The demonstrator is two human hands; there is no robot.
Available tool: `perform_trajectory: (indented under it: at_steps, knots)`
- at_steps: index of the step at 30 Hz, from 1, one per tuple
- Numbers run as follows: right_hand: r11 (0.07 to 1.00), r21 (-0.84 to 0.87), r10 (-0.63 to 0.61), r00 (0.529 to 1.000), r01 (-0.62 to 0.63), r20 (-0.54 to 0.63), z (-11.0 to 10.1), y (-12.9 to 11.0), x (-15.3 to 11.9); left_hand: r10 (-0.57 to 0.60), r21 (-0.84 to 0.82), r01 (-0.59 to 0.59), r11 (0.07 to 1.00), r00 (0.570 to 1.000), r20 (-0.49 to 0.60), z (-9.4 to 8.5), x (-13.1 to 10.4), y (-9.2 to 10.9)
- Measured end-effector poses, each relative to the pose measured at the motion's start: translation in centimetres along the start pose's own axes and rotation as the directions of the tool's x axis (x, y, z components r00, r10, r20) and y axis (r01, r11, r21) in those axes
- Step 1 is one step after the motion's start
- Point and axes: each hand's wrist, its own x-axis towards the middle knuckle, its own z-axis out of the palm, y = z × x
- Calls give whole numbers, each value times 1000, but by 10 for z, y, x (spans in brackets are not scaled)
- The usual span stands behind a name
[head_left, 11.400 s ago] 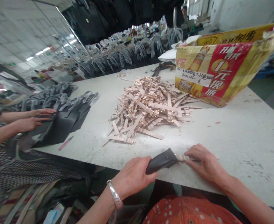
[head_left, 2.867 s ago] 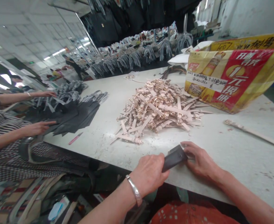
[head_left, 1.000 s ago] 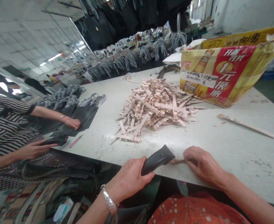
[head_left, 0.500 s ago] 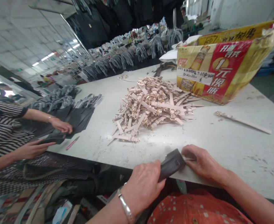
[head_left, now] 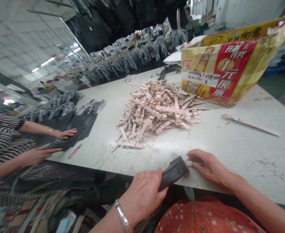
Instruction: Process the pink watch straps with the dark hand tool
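Far left of the left hand, a co-worker in a striped top (head_left: 5, 136) stood at the same table (head_left: 230, 152); one of that person's hands (head_left: 66, 133) lay flat on dark sheets (head_left: 85, 124), the other (head_left: 38, 155) was at their near edge, grip not clear; grey wrapped handles (head_left: 91, 106) lay beyond those sheets; a pink cutter (head_left: 74, 151) lay on the table between the sheets and the left hand, well apart from the latter; the left hand (head_left: 143, 191), silver bracelet (head_left: 123, 216) at its wrist, was closed around a dark piece (head_left: 173, 173), thumb below, fingers over the top; a heap of pale straps (head_left: 157, 111) with gold-coloured buckles lay on the table beyond the left hand, touched by neither hand; the dark piece sat between the two hands, near the table's front edge, tilted up toward the right hand; a pale strip (head_left: 188, 163) showed at its far end, the overlap of the two not readable; the right hand (head_left: 207, 165) pinched this strip between bent thumb and fingers, most of it hidden by them; beyond the right hand stood a yellow and red carton (head_left: 230, 72), open at the top, handwritten label (head_left: 200, 78) on its side; a single strap (head_left: 251, 125) lay on the table beyond and right of the right hand, buckle end toward the heap, apart from it.
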Motion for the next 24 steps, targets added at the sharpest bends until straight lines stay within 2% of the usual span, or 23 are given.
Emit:
perform_trajectory:
  at_steps: [5,9,13,18,24]
  knots:
    - [1000,-14,0,1000,0,-6,-2,-5,0,30,-10,-30,999,999,-22,-2,16,12]
    - [1000,-27,2,1000,-3,-12,-2,-6,1,-24,-61,23,998,1000,-15,-9,21,5]
    - [1000,-15,-6,1000,5,-19,1,-2,1,-82,-57,79,995,996,-43,-5,8,-5]
    - [1000,0,16,1000,-16,-6,2,-1,0,6,-28,-6,1000,1000,-14,5,-3,-2]
    - [1000,17,25,1000,-24,-12,-2,-5,2,41,-23,-42,999,999,-32,0,17,13]
